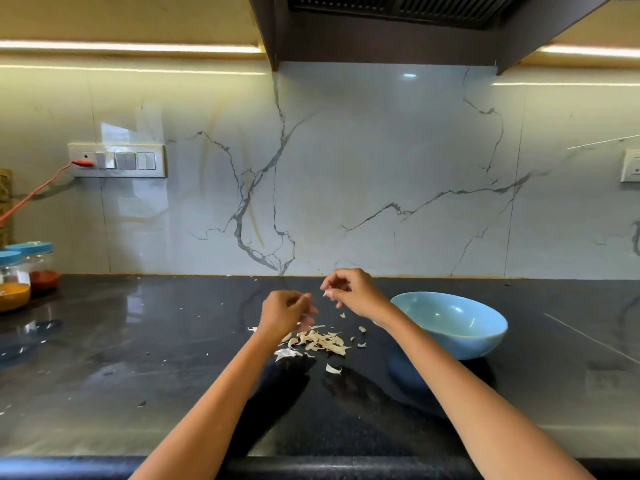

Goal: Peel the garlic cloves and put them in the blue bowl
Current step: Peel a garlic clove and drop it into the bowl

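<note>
The bench [138,358] was dark, glossy polished stone; the blue bowl [450,323] looked smooth glazed ceramic; the garlic skins [325,341] were papery and dry

On the counter [138,375] I see the bowl [450,327] at the right, and the heap of garlic skins [318,342] lies just left of it. My left hand [285,311] is above the heap, my right hand [349,289] between the heap and the bowl. Two jars [24,275] stand far left, near the wall [346,185]. The switch panel [117,161] is on the wall above them.
</note>
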